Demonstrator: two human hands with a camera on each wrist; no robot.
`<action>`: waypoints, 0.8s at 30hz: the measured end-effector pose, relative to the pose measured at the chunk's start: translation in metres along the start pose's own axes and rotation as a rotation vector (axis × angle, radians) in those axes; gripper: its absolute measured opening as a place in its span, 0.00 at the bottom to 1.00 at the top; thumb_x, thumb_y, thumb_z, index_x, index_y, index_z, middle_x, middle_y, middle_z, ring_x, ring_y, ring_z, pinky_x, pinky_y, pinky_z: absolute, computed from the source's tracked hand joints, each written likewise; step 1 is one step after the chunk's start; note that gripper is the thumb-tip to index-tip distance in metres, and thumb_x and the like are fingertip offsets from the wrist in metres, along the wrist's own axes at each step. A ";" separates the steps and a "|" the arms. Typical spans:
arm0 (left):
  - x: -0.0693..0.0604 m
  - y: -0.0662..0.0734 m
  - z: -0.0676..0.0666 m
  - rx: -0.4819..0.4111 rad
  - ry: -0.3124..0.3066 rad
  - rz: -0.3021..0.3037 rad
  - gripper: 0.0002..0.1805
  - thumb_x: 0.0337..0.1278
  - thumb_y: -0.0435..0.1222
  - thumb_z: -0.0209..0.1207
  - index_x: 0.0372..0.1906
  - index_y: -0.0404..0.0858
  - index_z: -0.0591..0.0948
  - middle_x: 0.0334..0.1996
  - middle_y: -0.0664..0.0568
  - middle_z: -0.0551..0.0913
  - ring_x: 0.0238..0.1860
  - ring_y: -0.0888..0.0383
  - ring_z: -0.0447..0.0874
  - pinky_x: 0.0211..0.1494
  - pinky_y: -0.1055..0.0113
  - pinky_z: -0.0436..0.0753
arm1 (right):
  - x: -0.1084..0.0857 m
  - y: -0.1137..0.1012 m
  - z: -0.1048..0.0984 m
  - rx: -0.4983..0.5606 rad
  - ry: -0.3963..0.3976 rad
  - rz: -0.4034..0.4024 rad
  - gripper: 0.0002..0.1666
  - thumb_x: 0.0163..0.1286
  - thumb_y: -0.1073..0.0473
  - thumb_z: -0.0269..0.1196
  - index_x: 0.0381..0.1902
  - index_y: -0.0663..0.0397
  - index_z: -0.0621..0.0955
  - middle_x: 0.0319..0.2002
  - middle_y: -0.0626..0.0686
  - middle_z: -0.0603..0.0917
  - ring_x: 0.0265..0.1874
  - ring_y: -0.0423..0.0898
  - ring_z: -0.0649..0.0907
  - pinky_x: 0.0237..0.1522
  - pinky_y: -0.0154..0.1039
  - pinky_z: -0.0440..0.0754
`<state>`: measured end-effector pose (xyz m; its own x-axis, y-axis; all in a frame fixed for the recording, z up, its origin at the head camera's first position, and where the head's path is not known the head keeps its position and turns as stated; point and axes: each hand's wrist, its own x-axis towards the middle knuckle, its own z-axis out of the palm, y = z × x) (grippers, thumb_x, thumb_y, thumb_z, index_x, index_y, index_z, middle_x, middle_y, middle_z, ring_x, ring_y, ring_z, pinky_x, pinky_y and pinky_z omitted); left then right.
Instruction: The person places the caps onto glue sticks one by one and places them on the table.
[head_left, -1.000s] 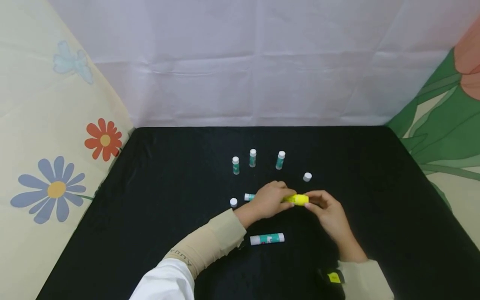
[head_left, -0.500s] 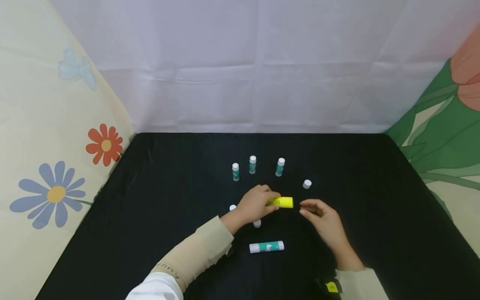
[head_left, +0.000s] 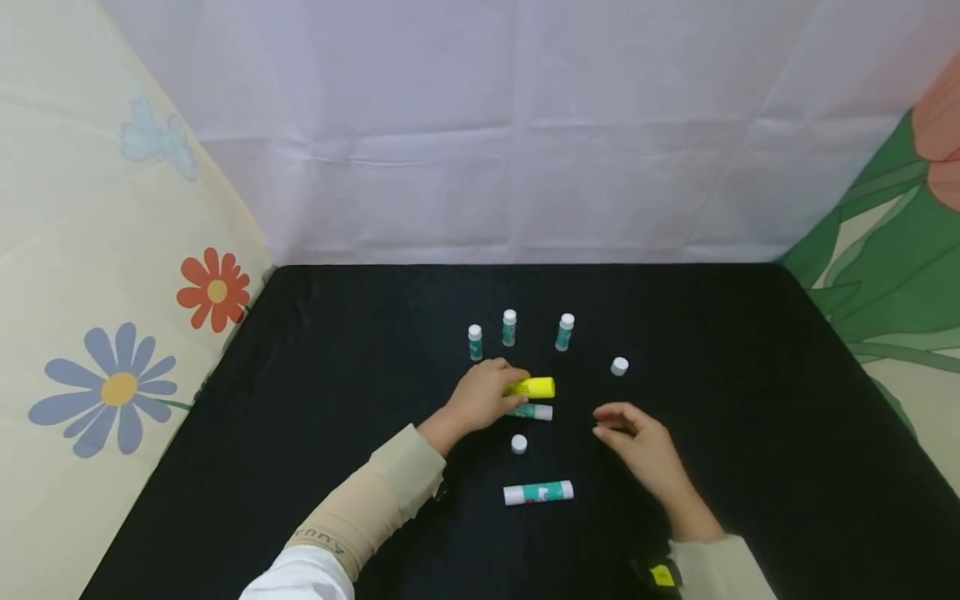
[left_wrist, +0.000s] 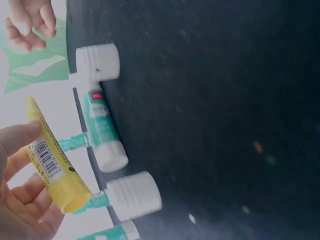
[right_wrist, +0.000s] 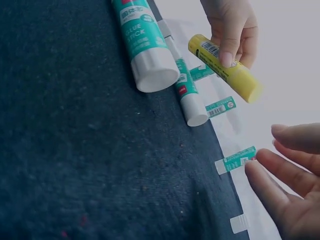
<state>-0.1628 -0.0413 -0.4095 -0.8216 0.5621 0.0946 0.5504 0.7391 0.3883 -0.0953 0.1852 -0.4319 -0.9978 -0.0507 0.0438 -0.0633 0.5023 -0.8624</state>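
– Yellow stick (head_left: 534, 387)?
– Pinched in the left hand (head_left: 480, 395), held over the bench (head_left: 360, 350).
– Right hand (head_left: 643, 446)?
– Off to the right, apart from the stick, fingers relaxed.
– Nearby?
– 1 lying glue stick (head_left: 534, 412), just nearer the person; then a white cap (head_left: 519, 444), then another glue stick (head_left: 538, 492) on its side. Farther out, 3 upright glue sticks (head_left: 509, 328) and a far cap (head_left: 619, 366) at right.
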 end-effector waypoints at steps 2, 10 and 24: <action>-0.001 -0.004 0.000 -0.001 -0.006 -0.015 0.17 0.50 0.42 0.58 0.47 0.42 0.77 0.37 0.53 0.76 0.34 0.61 0.71 0.39 0.70 0.71 | 0.000 0.001 0.001 -0.019 -0.018 -0.007 0.12 0.57 0.64 0.60 0.40 0.61 0.76 0.38 0.57 0.79 0.37 0.46 0.76 0.34 0.32 0.74; 0.002 -0.016 0.004 -0.007 -0.061 -0.050 0.18 0.51 0.42 0.57 0.47 0.41 0.77 0.35 0.53 0.75 0.31 0.61 0.69 0.35 0.70 0.70 | 0.003 0.003 0.013 -0.041 -0.098 -0.028 0.12 0.55 0.68 0.60 0.39 0.62 0.76 0.37 0.57 0.78 0.35 0.48 0.77 0.34 0.35 0.75; 0.018 -0.014 0.014 0.080 -0.093 -0.129 0.17 0.51 0.43 0.56 0.46 0.41 0.77 0.35 0.53 0.75 0.31 0.60 0.71 0.34 0.68 0.71 | 0.008 -0.014 0.045 -0.144 -0.278 -0.037 0.12 0.53 0.67 0.62 0.38 0.59 0.77 0.36 0.51 0.78 0.32 0.45 0.77 0.34 0.38 0.75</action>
<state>-0.1830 -0.0367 -0.4257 -0.8708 0.4901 -0.0379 0.4546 0.8323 0.3171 -0.1015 0.1394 -0.4423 -0.9516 -0.2958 -0.0830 -0.1221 0.6119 -0.7814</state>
